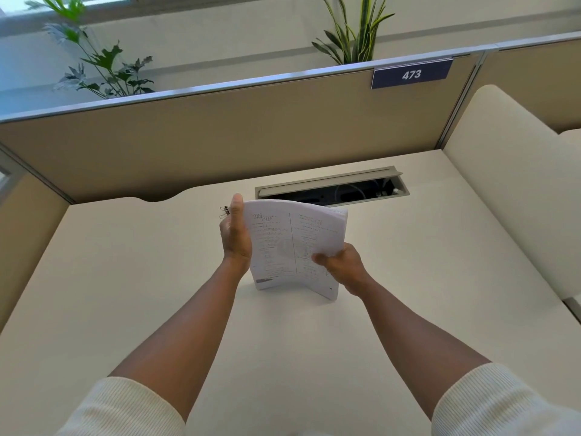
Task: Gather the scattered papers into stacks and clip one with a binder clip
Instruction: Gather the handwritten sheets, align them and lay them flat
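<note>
While upright, papers (292, 247) before cable tray (330, 187)

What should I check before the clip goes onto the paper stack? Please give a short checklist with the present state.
1. Both hands hold the paper stack: ok, left hand on its left edge, right hand on its lower right.
2. Stack stands with its bottom edge on the desk: ok.
3. Sheets aligned: not ok, the stack bows and its top right corner fans.
4. Binder clip within reach: ok, beside the left hand.
5. Clip already gripped or opened: cannot tell, it is mostly hidden.
6. No loose papers left on the desk: ok in this view.
</note>
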Tool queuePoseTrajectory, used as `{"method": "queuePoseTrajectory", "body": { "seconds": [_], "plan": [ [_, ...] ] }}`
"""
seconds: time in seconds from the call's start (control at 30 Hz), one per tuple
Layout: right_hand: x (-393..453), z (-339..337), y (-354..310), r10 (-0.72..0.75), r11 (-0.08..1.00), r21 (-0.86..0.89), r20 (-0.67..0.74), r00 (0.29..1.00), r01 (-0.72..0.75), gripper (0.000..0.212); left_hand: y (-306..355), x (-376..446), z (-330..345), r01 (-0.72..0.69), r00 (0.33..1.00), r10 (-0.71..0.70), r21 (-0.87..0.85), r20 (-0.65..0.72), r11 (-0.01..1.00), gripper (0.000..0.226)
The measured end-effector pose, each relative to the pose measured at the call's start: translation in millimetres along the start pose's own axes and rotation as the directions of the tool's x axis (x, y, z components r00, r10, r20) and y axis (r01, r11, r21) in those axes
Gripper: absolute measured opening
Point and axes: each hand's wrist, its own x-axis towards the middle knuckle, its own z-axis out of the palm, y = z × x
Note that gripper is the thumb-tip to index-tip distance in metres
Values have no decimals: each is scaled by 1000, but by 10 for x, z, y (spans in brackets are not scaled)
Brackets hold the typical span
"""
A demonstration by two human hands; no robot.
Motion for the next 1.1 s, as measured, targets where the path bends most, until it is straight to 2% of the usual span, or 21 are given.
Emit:
{"method": "queuePoseTrajectory", "body": {
  "seconds": [0.3,0.5,0.57,0.7,0.8,0.9,1.1],
  "plan": [
    [44,9,89,19,997,-68,-9,1000,-19,29,21,52,-12,-21,1000,21,7,12,1000,55],
    [66,1,85,50,997,-55,-14,999,-50,24,-140,33,-111,-102,983,90,68,157,992,49],
    [63,-12,92,57,998,-40,10,998,-57,24,-162,43,-137,-107,980,90,91,175,990,40],
    [88,-18,115,109,994,2,140,984,-110,31,-165,89,-219,-117,986,95,166,137,979,24],
    [128,35,115,172,985,-6,218,961,-175,36,-212,144,-317,-88,992,62,250,113,964,34],
    [163,133,123,217,976,-27,239,947,-217,38,-294,216,-437,-29,994,0,270,107,962,40],
    [251,306,263,304,953,-59,224,926,-299,42,-488,388,-612,42,996,-66,360,55,932,34]
  ]
}}
